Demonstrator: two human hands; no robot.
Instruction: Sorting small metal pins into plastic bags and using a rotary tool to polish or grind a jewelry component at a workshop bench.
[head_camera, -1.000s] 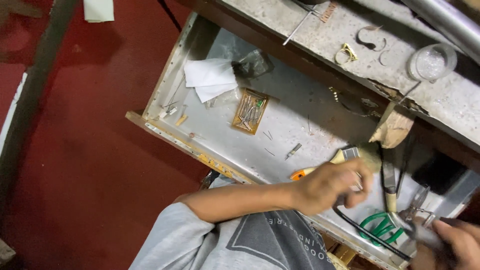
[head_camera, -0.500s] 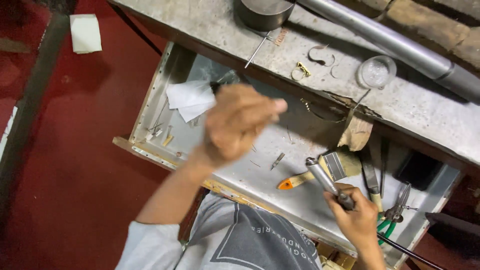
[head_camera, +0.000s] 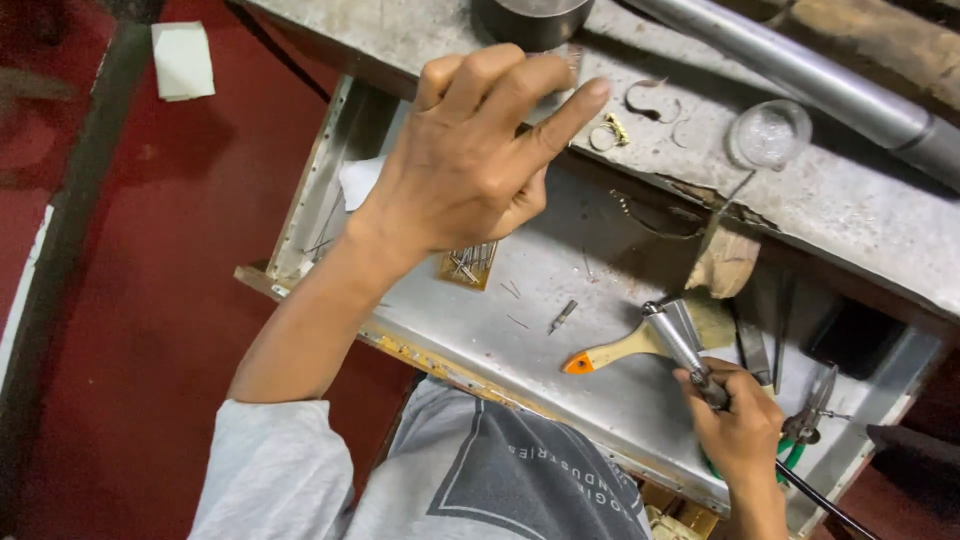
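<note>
1. The right hand (head_camera: 735, 425) is closed around a metal tool (head_camera: 680, 345) with a black cord, its tip lying over the brush (head_camera: 640, 345) in the drawer (head_camera: 520, 320).
2. The left hand (head_camera: 470, 165) is raised above the drawer, empty, fingers loosely spread, reaching toward the counter (head_camera: 830, 210).
3. On the counter beyond the drawer lie small rings (head_camera: 610, 133) and a clear dish (head_camera: 768, 133), none touched yet.
4. Green-handled pliers (head_camera: 805, 435) rest just right of the right hand.
5. Judging by this, the tool is in hand but no piece has been picked up for it.
</note>
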